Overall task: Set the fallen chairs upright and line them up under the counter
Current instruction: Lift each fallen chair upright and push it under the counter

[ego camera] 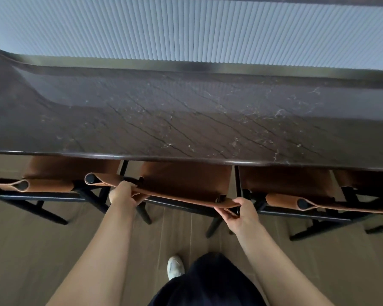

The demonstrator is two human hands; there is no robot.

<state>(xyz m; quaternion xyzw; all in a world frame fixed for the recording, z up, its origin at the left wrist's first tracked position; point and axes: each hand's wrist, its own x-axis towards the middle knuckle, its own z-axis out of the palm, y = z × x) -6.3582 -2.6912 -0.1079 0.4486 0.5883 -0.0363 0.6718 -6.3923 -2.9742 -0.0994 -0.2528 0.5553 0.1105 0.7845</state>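
Observation:
Three upright chairs with tan leather seats and black frames stand side by side, tucked under the dark marble counter (186, 120). The middle chair (186, 180) is right in front of me. My left hand (122, 193) grips the left end of its leather backrest strap, and my right hand (241, 212) grips the right end. The left chair (60, 175) and the right chair (296, 184) flank it, their backrest ends close to my hands. All seats are partly hidden beneath the counter edge.
A fourth tan seat (367, 180) shows at the far right edge. Behind the counter runs a pale fluted wall panel (208, 32). The floor (31, 250) is brownish wood. My white shoe (175, 267) and dark clothing are below.

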